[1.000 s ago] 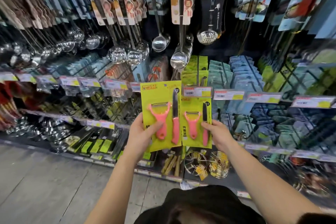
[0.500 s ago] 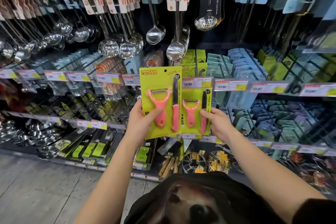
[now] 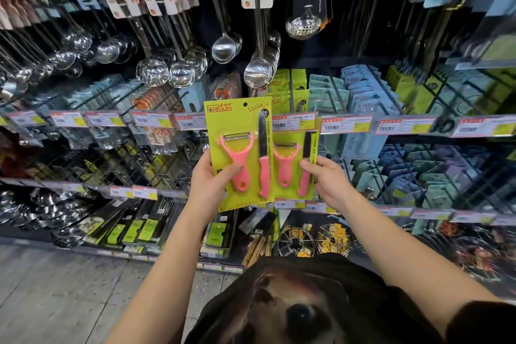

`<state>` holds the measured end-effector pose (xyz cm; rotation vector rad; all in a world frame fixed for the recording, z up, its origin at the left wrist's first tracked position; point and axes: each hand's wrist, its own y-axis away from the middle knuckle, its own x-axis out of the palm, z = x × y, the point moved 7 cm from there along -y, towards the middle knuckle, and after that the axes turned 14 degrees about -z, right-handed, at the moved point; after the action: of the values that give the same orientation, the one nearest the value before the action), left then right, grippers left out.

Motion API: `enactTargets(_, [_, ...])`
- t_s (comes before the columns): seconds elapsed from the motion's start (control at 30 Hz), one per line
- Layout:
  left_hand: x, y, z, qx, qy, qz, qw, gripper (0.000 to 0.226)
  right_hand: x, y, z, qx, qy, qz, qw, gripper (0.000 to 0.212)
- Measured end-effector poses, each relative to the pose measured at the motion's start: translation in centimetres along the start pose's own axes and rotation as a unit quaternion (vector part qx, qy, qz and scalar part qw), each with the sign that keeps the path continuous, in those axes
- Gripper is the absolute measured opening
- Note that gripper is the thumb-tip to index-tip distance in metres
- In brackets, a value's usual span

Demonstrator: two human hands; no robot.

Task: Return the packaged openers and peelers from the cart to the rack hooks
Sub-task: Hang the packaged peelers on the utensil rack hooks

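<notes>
Head view, left to right: I see steel ladles (image 3: 156, 71) hanging from the upper rack hooks at left. My left hand (image 3: 213, 186) grips the lower left edge of a yellow-green peeler-and-knife pack (image 3: 238, 123), thumb across the pink peeler handle, card upright in front of the price-tag rail (image 3: 346, 123). Just beside it and partly behind, my right hand (image 3: 328, 179) pinches a second identical pack (image 3: 293, 173) at its right edge. Blue carded packs (image 3: 363, 86) hang to the right.

Two lime-yellow cards (image 3: 240, 120) each carry a pink peeler (image 3: 237, 159) and pink-handled knife (image 3: 264, 173). Silver ladles (image 3: 223, 49) hang above red-edged white price tags (image 3: 346, 123).
</notes>
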<state>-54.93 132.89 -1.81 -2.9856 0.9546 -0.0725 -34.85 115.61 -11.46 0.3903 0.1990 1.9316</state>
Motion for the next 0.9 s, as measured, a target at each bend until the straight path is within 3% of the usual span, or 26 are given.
enactTargets(0.13, [0.3,0.1,-0.1,-0.003,-0.002,-0.004,1.000,0.030,-0.2,-0.1,0.7,-0.001,0.013,-0.016,1.000,0.023])
enactTargets(0.37, [0.7,0.1,-0.1,-0.009,0.003,-0.002,1.000,0.030,0.0,1.2,0.9,0.020,0.014,-0.006,1.000,0.003])
enactTargets(0.57, [0.3,0.1,-0.3,-0.017,0.012,-0.009,1.000,0.030,-0.6,1.6,0.6,0.028,0.028,-0.005,0.999,0.002])
enactTargets(0.73, [-0.4,0.3,-0.4,-0.019,0.012,-0.018,1.000,0.034,-0.6,1.8,0.6,0.036,0.025,-0.003,0.999,0.013])
enactTargets(0.9, [-1.1,0.2,-0.5,-0.022,0.002,-0.034,0.999,0.031,-0.7,2.0,0.8,0.045,0.033,-0.005,0.998,0.009])
